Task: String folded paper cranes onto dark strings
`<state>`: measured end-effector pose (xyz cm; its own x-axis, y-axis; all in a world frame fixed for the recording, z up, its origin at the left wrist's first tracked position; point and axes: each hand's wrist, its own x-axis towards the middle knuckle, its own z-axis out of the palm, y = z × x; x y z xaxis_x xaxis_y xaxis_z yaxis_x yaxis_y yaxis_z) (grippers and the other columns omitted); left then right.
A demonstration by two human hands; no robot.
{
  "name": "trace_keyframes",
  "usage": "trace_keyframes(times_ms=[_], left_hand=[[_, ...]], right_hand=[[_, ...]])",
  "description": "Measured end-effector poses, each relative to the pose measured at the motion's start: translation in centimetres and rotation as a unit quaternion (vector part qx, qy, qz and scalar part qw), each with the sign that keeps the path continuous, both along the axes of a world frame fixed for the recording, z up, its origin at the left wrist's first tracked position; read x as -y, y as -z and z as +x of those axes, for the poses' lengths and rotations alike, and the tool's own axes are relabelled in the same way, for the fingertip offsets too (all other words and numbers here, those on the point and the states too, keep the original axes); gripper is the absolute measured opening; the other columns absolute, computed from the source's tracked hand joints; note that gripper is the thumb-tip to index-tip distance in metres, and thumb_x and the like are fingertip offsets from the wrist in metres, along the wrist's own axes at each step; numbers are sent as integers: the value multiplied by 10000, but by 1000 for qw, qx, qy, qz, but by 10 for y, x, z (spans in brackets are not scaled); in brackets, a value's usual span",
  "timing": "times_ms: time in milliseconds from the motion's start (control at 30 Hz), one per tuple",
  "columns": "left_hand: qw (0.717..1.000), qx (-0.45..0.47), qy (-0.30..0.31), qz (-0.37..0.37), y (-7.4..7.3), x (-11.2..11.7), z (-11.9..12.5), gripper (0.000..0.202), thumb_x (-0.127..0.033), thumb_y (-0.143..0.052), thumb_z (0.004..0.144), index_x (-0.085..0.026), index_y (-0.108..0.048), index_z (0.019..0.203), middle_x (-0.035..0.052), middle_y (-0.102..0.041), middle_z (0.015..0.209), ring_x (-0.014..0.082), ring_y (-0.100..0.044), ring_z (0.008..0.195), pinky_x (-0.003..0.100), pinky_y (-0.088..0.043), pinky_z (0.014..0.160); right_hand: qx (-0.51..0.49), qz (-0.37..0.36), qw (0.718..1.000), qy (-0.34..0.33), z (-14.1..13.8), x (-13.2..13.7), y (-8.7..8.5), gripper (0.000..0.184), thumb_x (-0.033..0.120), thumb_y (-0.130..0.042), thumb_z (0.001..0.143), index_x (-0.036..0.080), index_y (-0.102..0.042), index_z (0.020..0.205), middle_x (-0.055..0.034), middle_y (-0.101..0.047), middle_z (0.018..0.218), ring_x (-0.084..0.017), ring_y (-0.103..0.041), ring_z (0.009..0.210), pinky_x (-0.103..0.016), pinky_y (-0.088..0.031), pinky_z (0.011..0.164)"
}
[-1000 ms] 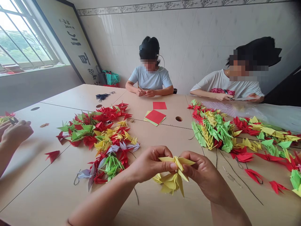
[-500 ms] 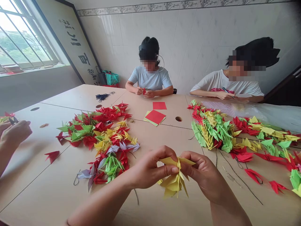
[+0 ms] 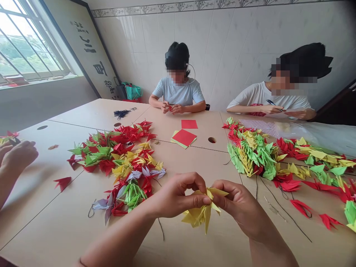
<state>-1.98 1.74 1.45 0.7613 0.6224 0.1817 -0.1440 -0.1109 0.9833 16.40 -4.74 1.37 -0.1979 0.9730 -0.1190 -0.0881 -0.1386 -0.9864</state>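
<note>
And here the left hand (image 3: 178, 196) and right hand (image 3: 236, 207) have drawn in close, both pinching the top of a bunch of yellow origami cranes (image 3: 198, 215), which now tips lower left, held over the pale table (image 3: 55, 218), just beyond a mixed heap of paper cranes (image 3: 130, 159)!
</note>
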Motion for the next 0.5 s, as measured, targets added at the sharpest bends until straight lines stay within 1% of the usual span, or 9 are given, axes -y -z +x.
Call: trace_keyframes(times_ms=[133, 267, 400, 500], left_hand=[[998, 9, 5, -61, 1, 0, 1, 286, -362, -741, 785, -146, -555, 800, -6, -550, 712, 91, -510, 624, 202, -428, 568], [993, 5, 18, -116, 1, -1, 2, 316, -382, -760, 766, -147, -566, 851, -6, -575, 712, 79, -502, 601, 192, -415, 549], [987, 13, 29, -156, 0, -3, 3, 321, -377, -776, 751, -141, -570, 821, -20, -563, 671, 60, -481, 554, 173, -394, 509], [984, 18, 27, -177, 0, -3, 4, 329, -373, -790, 736, -136, -568, 794, -28, -559, 646, 52, -477, 530, 164, -388, 492]], right_hand=[[1, -6, 1000, 15, 1, 1, 2, 284, 415, -752, 780, 189, -614, 678, 60, -427, 617, -103, -325, 605, -233, -274, 559], [10, -14, 999, 31, 1, 1, 5, 308, 447, -741, 783, 190, -608, 678, 60, -421, 619, -102, -322, 600, -235, -268, 551], [24, -10, 999, 31, 0, 0, 5, 331, 465, -734, 784, 187, -597, 670, 57, -424, 623, -104, -332, 604, -238, -279, 558], [23, -7, 999, 22, 0, 1, 5, 314, 444, -733, 791, 189, -591, 677, 59, -410, 626, -106, -320, 604, -241, -267, 552]])
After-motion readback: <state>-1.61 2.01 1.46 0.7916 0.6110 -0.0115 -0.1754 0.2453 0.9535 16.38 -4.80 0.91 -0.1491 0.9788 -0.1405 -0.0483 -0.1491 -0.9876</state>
